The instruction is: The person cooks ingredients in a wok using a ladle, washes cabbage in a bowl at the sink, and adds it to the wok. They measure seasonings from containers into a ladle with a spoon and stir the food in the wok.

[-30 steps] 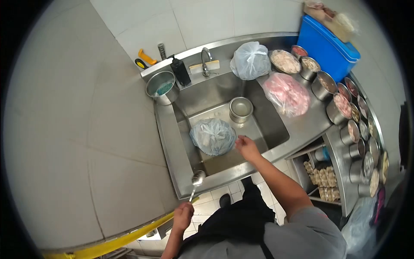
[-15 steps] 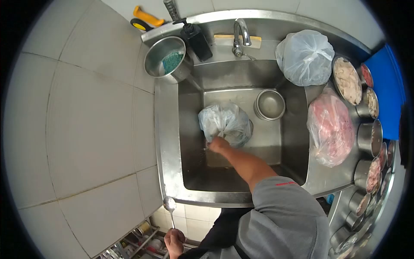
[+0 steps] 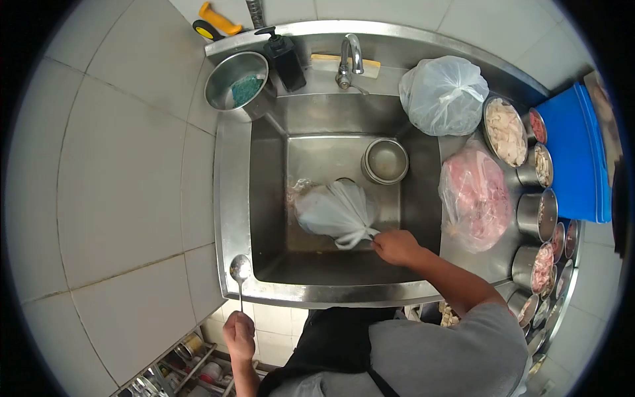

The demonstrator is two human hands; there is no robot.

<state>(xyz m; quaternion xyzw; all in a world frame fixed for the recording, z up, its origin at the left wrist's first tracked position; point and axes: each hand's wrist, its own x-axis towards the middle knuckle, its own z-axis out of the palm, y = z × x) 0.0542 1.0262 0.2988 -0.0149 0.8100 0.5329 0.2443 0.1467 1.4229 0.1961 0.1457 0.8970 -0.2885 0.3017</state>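
My right hand (image 3: pixel 395 247) is closed around the gathered, knotted neck of a whitish plastic bag (image 3: pixel 335 210). The bag lies over on its side in the sink (image 3: pixel 317 268), its full part toward the left and its neck drawn to the right; what it contains is not clear. Outside the sink's front left corner, my left hand (image 3: pixel 239 334) grips the handle of a metal spoon (image 3: pixel 240 268), bowl pointing up over the sink's rim. Small stacked metal bowls (image 3: pixel 385 161) stand on the sink floor, behind and right of the bag.
A faucet (image 3: pixel 349 63), black pump bottle (image 3: pixel 286 63) and metal pot (image 3: pixel 228 73) with a green scrubber line the back. On the right are a white knotted bag (image 3: pixel 444 96), a bag of pink meat (image 3: pixel 475 198) and several metal food containers (image 3: pixel 537 215).
My right hand has moved right and toward me, pulling the bag's neck along and tipping the bag over. My left hand still holds the spoon. The view has shifted slightly.
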